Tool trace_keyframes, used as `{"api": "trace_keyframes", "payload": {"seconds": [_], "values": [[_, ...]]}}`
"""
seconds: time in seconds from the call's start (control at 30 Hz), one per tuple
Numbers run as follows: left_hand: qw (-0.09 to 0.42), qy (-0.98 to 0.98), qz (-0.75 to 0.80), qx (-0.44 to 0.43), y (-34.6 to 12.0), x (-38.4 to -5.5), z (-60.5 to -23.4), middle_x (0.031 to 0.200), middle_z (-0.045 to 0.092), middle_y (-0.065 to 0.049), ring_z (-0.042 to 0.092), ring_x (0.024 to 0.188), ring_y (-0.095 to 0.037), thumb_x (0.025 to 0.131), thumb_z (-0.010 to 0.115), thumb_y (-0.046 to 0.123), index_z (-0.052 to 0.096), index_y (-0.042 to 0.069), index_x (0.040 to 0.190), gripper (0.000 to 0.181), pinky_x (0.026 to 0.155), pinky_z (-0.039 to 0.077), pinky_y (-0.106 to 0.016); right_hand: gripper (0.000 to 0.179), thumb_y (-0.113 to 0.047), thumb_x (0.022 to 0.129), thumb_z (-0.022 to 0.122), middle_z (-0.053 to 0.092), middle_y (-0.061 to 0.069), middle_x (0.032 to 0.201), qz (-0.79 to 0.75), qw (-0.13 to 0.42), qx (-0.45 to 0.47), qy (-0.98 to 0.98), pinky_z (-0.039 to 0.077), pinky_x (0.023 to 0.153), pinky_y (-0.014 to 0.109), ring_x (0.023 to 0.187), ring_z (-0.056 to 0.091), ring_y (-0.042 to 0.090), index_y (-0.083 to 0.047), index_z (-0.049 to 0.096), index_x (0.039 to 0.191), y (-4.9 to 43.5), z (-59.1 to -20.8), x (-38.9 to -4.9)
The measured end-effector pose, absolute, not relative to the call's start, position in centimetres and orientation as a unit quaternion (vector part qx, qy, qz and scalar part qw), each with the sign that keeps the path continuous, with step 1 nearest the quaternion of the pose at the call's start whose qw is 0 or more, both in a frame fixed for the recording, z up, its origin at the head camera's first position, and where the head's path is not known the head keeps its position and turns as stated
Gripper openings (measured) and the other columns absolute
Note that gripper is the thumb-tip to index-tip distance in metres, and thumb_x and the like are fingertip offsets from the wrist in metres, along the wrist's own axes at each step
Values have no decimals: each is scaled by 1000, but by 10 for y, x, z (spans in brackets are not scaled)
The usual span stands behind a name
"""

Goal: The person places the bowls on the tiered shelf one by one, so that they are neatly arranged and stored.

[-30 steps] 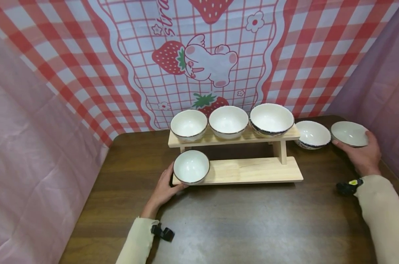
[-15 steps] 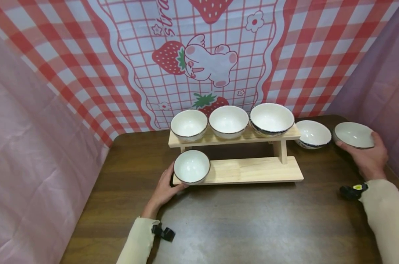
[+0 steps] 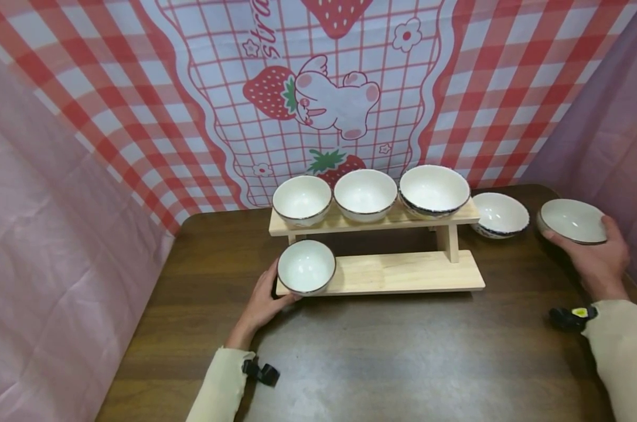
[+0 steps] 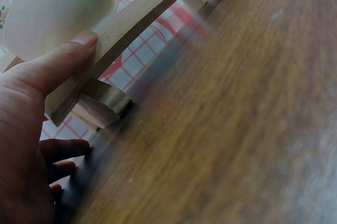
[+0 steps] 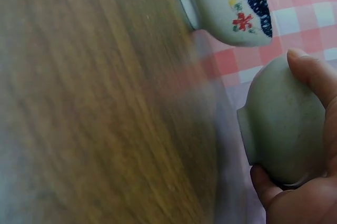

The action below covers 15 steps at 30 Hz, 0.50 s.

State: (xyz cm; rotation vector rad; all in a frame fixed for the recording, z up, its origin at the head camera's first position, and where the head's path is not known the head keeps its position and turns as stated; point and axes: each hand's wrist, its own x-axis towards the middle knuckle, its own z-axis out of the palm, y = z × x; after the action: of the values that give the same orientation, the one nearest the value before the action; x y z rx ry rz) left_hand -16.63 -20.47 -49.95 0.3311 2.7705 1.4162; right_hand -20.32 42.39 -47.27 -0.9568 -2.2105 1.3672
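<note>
On the left end of the lower plank of a two-tier wooden stand sits a dark-rimmed bowl. My left hand holds this bowl from its left and front side. In the left wrist view, the thumb lies by the bowl's base and the plank's front edge; other fingers hang below, and the index finger is hidden. At the far right, my right hand grips a plain pale bowl between thumb and fingers. The right wrist view shows that bowl tilted, its foot apart from the table.
Two dark-rimmed bowls and a larger blue-rimmed bowl line the upper plank. A flower-painted bowl stands on the wooden table between the stand and my right hand. Checked cloth hangs behind.
My right hand has carried its pale bowl a little to the right and closer to me, away from the flower-painted bowl. My left hand and the stand have stayed put.
</note>
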Motion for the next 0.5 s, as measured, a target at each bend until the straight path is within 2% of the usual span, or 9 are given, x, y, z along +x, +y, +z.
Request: {"api": "trace_keyframes", "payload": {"seconds": [0.2, 0.37, 0.43, 0.5], "values": [[4, 886, 452, 108, -204, -166, -500, 159, 41, -13, 36, 145, -42, 77, 83, 36, 27, 18, 159, 101, 115, 30, -66, 98, -31, 75, 85, 35, -13, 160, 484, 180, -345, -784, 25, 121, 20, 142, 34, 4, -41, 29, 155, 426, -469, -195], [4, 885, 454, 106, -204, -166, -499, 160, 40, -12, 35, 145, -41, 77, 83, 37, 27, 19, 160, 101, 115, 29, -66, 96, -28, 74, 86, 39, -22, 148, 481, 188, -344, -784, 29, 117, 18, 133, 40, 1, -41, 33, 154, 421, -462, -188], [5, 885, 454, 105, -204, -166, -499, 160, 40, -12, 35, 145, -41, 78, 83, 37, 27, 19, 160, 100, 115, 29, -66, 96, -28, 75, 86, 40, -21, 148, 479, 190, -342, -786, 30, 117, 18, 131, 41, 0, -40, 33, 154, 417, -460, -185], [5, 886, 451, 106, -204, -166, -499, 159, 41, -12, 35, 146, -41, 78, 83, 37, 27, 19, 160, 100, 116, 29, -66, 97, -27, 76, 85, 39, -12, 155, 478, 185, -340, -788, 29, 118, 19, 135, 39, 3, -40, 30, 155, 413, -457, -182]]}}
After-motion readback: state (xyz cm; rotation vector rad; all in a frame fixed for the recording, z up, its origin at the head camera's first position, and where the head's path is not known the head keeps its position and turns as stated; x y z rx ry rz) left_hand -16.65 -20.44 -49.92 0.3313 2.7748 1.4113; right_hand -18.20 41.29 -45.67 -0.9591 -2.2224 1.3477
